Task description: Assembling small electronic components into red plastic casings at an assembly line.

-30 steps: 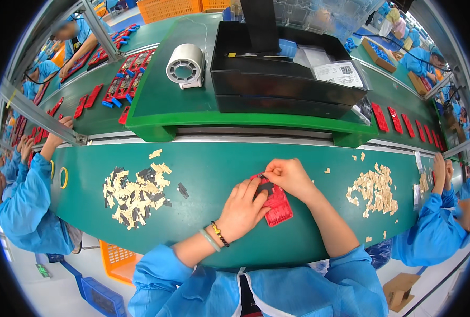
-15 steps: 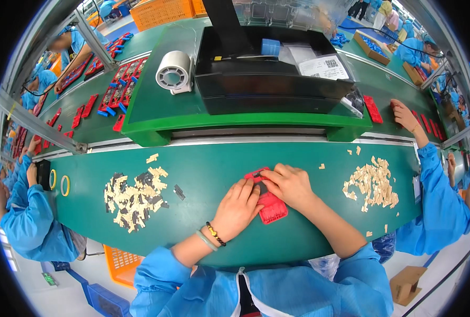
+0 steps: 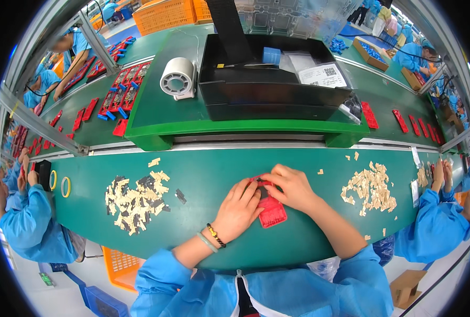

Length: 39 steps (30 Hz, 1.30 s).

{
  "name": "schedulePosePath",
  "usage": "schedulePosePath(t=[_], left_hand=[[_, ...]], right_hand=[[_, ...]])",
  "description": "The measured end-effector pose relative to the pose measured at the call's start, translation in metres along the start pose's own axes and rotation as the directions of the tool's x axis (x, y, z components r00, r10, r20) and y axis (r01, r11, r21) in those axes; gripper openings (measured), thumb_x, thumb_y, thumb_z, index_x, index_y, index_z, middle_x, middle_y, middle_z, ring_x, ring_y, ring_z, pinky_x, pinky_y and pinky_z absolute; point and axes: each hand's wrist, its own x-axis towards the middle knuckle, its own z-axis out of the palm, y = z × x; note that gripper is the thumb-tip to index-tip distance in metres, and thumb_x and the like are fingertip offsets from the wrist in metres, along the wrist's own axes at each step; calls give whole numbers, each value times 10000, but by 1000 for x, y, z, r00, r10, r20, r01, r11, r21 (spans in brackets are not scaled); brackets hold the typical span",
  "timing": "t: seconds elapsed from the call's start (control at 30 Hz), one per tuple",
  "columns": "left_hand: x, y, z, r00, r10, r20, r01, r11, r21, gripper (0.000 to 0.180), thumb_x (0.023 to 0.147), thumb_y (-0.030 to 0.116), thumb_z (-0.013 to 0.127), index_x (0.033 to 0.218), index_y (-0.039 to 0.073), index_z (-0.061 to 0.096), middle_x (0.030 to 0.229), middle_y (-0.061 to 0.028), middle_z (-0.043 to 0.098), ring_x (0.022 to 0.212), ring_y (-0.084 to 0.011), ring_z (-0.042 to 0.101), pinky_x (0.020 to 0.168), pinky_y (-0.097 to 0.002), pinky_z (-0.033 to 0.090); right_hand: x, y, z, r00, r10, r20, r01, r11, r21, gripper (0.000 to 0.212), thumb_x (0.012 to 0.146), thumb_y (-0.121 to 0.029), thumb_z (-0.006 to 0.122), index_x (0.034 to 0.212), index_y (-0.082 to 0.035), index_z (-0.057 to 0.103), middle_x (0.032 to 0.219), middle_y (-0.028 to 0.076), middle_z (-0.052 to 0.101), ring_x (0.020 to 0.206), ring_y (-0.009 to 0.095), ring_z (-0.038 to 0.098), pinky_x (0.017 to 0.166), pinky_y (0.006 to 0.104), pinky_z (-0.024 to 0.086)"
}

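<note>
A red plastic casing (image 3: 273,212) lies on the green worktop in front of me, its lower end showing a ribbed hollow. My left hand (image 3: 236,207) holds its left side, fingers bent over the edge. At the upper end, my right hand (image 3: 289,186) presses with thumb and fingertips together; a small dark spot shows under them, and what they pinch is hidden. To the left lies a heap of small cream and black strips (image 3: 134,203), with a few black strips (image 3: 180,196) apart from it. Another heap of cream pieces (image 3: 369,189) lies to the right.
A green raised shelf (image 3: 245,129) carries a black bin (image 3: 272,98) and a white fan (image 3: 178,79). Behind it, a conveyor holds red casings (image 3: 369,114). Two tape rolls (image 3: 65,186) lie far left. Co-workers in blue sit at both sides.
My fingers have shifted slightly at the casing's upper end, and the casing sits a little lower in view. At right, a co-worker's hand has drawn back from the conveyor, where a red casing now shows.
</note>
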Motion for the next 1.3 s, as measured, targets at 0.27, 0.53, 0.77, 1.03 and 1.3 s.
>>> schedulePosePath(t=[0.27,0.53,0.77,1.03,1.3], left_hand=[[12,-4,11,996,84,-43,-83,996,16,308,798,155,674,1046,-17,613,1146,-148,590,1112,-302,553,928,-392,480],[42,-3,20,991,129,-28,-127,990,68,257,820,142,598,1021,-18,613,929,-98,553,892,-254,531,802,-360,461],[49,-7,22,992,117,51,-126,955,270,296,804,98,550,1053,-50,612,925,-105,537,880,-249,519,772,-356,449],[17,-43,-26,998,11,-56,-9,999,45,464,839,198,629,1225,-34,515,1142,-148,529,1038,-320,515,900,-405,423],[-82,-98,-97,921,-389,-25,389,913,124,426,745,156,740,1143,93,601,1099,-81,548,1051,-300,500,895,-391,412]], right_hand=[[-22,-4,-4,995,71,-63,-85,959,-272,266,757,-219,727,994,-110,675,879,36,575,779,204,620,632,327,516],[-70,-33,-9,995,-94,39,92,994,59,279,772,-263,721,988,-111,631,1015,49,557,884,217,594,746,343,514],[-62,-27,-3,989,-138,53,131,984,118,197,790,-234,704,938,-119,643,1030,33,560,864,208,592,737,329,512],[-31,-23,-12,968,-250,23,250,968,19,167,746,-212,719,865,-131,634,933,22,592,689,176,634,615,307,525],[84,67,18,963,66,-261,-160,919,-360,263,771,-112,645,1021,-42,608,1014,164,612,873,348,607,757,433,496]])
